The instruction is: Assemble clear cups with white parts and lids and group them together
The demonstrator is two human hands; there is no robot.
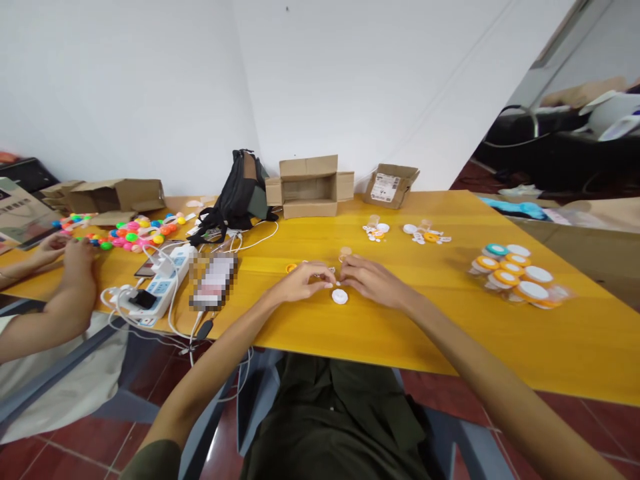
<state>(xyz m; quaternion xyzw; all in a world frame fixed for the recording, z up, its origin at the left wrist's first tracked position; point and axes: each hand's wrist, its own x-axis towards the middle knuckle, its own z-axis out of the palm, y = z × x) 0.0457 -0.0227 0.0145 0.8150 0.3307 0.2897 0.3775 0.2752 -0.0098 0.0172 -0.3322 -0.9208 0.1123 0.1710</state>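
Note:
My left hand (304, 280) and my right hand (373, 280) meet over the yellow table (400, 320), fingertips close together and pinched on a small white part (336, 285) that I cannot make out. A white round cap (339, 297) lies on the table just below my fingertips. A small orange ring (291, 268) lies to the left of my left hand, and a clear little piece (345, 252) sits just beyond my fingers.
A heap of bagged orange, white and teal discs (515, 273) lies at the right. Small white and orange parts (425, 233) sit further back. Open cardboard boxes (309, 187), a black backpack (240, 193), a power strip (163, 283) with cables, and another person's hands (65, 257) by colourful balls (130, 233) are left.

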